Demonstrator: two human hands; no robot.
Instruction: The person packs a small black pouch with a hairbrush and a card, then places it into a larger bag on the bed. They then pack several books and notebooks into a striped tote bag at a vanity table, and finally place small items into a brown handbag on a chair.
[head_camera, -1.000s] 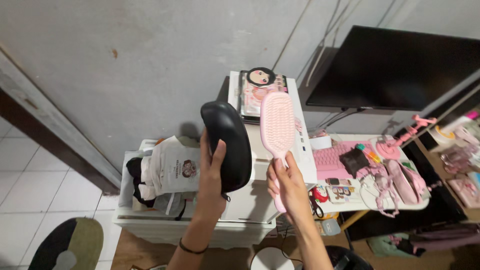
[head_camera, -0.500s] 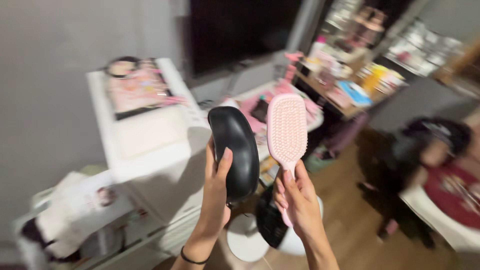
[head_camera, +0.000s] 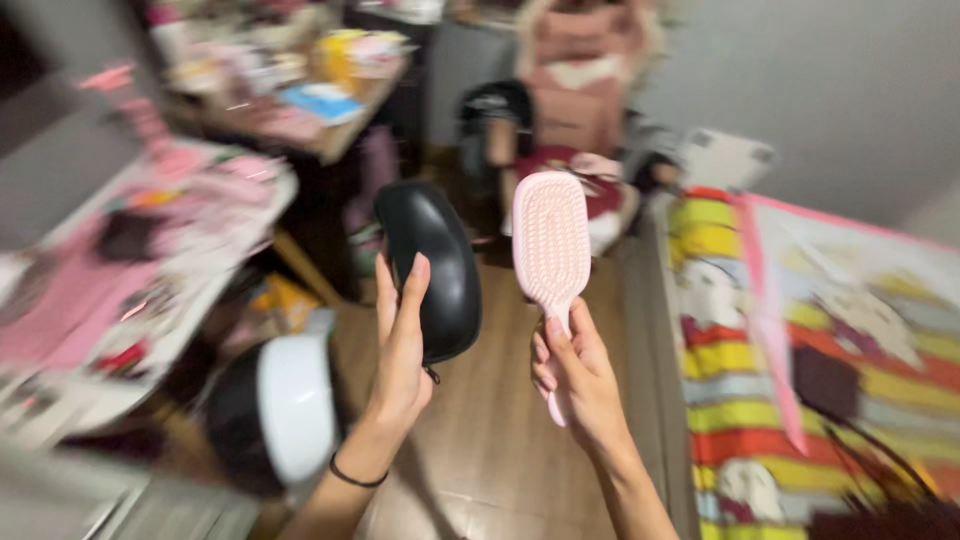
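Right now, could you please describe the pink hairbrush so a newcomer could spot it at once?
Start at the striped bedspread on the right; just left of it, over the wooden floor, two hands are raised. The right hand holds the hairbrush upright by its handle. It is pale pink and bristled, unlike the glossy black case beside it.

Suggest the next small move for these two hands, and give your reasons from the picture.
Probably lower both things toward the striped bed. The left hand holds the black case upright, the right hand holds the pink brush by its handle, both raised in mid-air over bare wood floor, with nothing beneath to rest on.
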